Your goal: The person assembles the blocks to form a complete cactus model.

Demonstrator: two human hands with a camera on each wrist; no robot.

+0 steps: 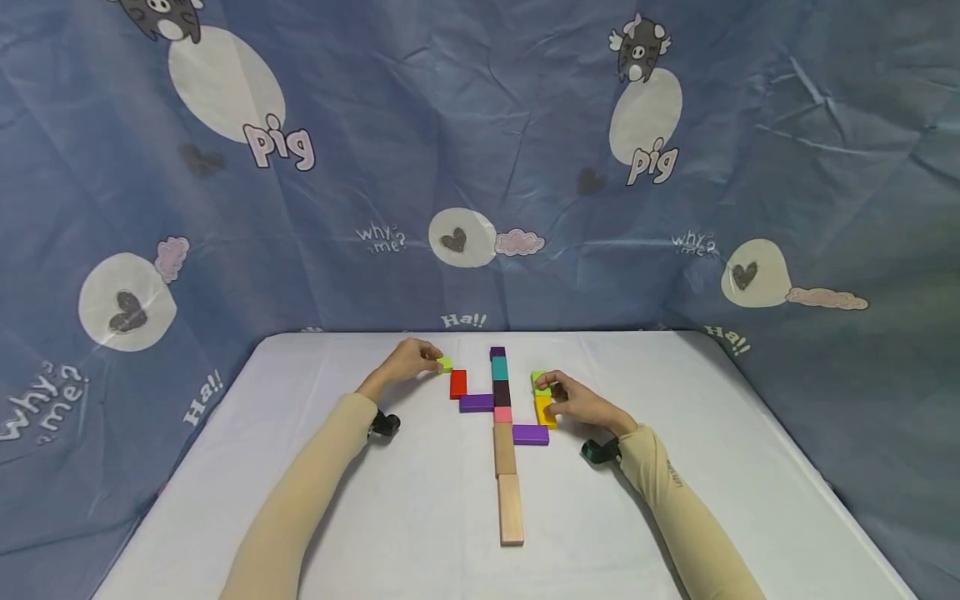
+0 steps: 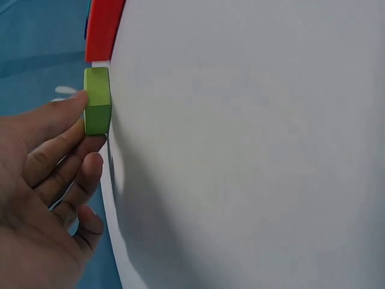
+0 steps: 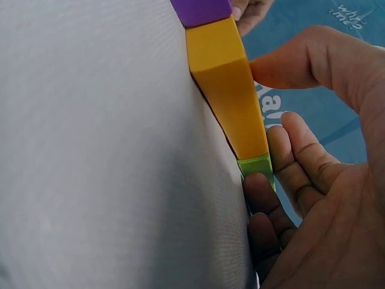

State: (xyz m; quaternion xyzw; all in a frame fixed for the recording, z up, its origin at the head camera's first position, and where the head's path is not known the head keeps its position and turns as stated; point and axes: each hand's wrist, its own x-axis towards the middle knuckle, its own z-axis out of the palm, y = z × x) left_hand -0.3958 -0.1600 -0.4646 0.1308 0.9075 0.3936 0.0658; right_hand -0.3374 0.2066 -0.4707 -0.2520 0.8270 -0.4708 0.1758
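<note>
In the head view my left hand (image 1: 408, 360) pinches a small light green block (image 1: 446, 365) between thumb and fingers, just beyond a red block (image 1: 458, 384). The left wrist view shows a small gap between that green block (image 2: 97, 99) and the red one (image 2: 103, 30). My right hand (image 1: 581, 400) is at a yellow block (image 1: 545, 412) and a second light green block (image 1: 537, 382). In the right wrist view its thumb touches the yellow block's side (image 3: 231, 96). Its loosely bent fingers reach the green block (image 3: 257, 165), partly covering it.
A central row runs away from me: two wooden blocks (image 1: 510, 510), then pink, dark, teal (image 1: 499, 368) and purple ones. Purple blocks branch left (image 1: 476, 403) and right (image 1: 531, 434) from it. The white table (image 1: 420, 517) meets a patterned blue cloth (image 1: 360, 175) behind.
</note>
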